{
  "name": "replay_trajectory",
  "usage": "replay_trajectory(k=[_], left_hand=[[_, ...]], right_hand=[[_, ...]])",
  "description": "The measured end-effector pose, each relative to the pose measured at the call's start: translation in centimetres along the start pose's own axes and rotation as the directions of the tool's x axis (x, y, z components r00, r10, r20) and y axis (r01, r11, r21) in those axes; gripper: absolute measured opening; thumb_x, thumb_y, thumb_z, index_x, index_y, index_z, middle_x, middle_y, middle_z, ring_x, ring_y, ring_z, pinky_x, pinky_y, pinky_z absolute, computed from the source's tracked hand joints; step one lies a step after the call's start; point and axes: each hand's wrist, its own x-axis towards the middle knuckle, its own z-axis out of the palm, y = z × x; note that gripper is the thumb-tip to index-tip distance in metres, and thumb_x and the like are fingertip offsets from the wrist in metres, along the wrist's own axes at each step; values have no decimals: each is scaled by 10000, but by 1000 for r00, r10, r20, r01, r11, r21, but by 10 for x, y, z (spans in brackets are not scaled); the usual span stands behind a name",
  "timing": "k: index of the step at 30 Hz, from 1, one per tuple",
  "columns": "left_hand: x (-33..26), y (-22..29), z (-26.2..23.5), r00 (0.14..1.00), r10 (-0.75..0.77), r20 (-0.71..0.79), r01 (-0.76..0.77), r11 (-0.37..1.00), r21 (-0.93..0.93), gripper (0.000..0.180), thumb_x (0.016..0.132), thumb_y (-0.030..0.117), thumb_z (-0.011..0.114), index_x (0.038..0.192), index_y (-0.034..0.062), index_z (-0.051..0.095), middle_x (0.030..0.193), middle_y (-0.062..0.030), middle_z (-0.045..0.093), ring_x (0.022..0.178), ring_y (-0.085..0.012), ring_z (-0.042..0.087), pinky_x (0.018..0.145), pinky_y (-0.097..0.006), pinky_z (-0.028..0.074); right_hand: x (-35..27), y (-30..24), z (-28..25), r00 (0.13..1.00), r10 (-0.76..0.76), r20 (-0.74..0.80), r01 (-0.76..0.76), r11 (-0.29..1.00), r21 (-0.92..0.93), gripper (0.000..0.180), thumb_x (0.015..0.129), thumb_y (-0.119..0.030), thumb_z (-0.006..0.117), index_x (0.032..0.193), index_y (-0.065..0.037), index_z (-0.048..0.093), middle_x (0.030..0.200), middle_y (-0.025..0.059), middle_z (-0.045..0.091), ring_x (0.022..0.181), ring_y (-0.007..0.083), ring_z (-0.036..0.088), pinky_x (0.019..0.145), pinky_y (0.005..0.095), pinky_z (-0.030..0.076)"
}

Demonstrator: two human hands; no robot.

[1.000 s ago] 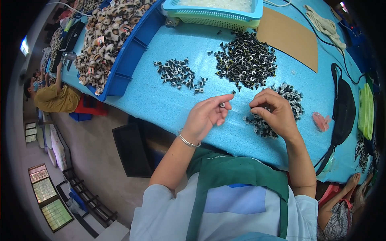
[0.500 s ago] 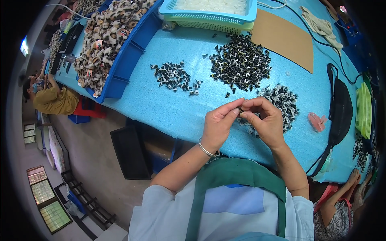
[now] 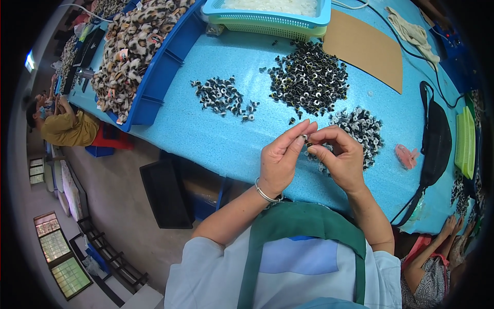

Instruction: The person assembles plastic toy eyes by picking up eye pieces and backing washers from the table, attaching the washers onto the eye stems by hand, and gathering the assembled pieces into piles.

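Observation:
Just over the table's near side, my left hand (image 3: 278, 162) and my right hand (image 3: 340, 158) come together at the fingertips. The left thumb and fingers pinch a small toy eye (image 3: 305, 137), dark with a pale part showing. My right thumb and index finger close on a tiny dark piece (image 3: 309, 145) right beside it; its exact shape is too small to make out. Partly behind my right hand lies a pile of black-and-white pieces with dark fringes (image 3: 363, 131). Beyond my fingertips is a larger heap of black toy eyes with yellowish and white parts (image 3: 309, 77).
A smaller fringed pile (image 3: 221, 97) lies left of the heap. Spotted plush pieces fill a blue bin (image 3: 159, 69). Farther back are a blue basket (image 3: 267, 19) of whitish pieces and a brown board (image 3: 363, 49). A black strapped pouch (image 3: 436, 141) and pink scrap (image 3: 406, 156) lie right.
My fingertips have parted slightly and the left fingers have straightened a little. A pale part of the piece now shows between them. The piles stay as they were.

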Motion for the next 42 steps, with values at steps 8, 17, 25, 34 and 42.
replay_trajectory(k=[8,17,25,34,42], left_hand=[[-6,-4,2,999,-17,31,19,996,-83,411,1013,58,438,1418,-6,414,1355,-194,536,1252,-205,512,1055,-315,401],[-10,-11,-4,998,24,-57,-27,999,-47,367,995,80,498,1354,15,453,1282,-182,563,1113,-165,574,920,-285,467],[-12,-9,-29,968,-250,-5,250,968,-33,162,945,103,618,1056,-14,634,880,-59,692,743,-83,644,587,-186,476],[20,13,-69,934,357,-30,-220,639,737,144,824,-36,673,964,-2,673,861,-85,677,750,-162,648,605,-260,492],[36,13,-82,804,515,298,-401,100,911,211,735,-54,680,930,26,663,904,-92,636,797,-250,584,709,-342,474]], right_hand=[[4,-4,4,954,-281,108,300,857,-418,244,758,62,709,981,-16,647,951,92,640,872,200,631,767,307,509],[5,-4,0,929,-302,212,367,818,-443,249,715,45,724,920,-29,604,908,115,608,863,288,607,729,375,494],[3,10,10,914,-307,264,400,791,-464,231,734,36,703,933,-36,608,902,121,601,796,305,589,700,383,481],[53,5,5,810,-307,500,585,486,-649,317,730,29,622,1039,-42,645,1001,123,610,935,290,598,809,381,478],[55,7,-5,808,-114,578,572,389,-723,127,778,-50,643,896,-25,603,947,113,584,903,274,597,762,361,480]])
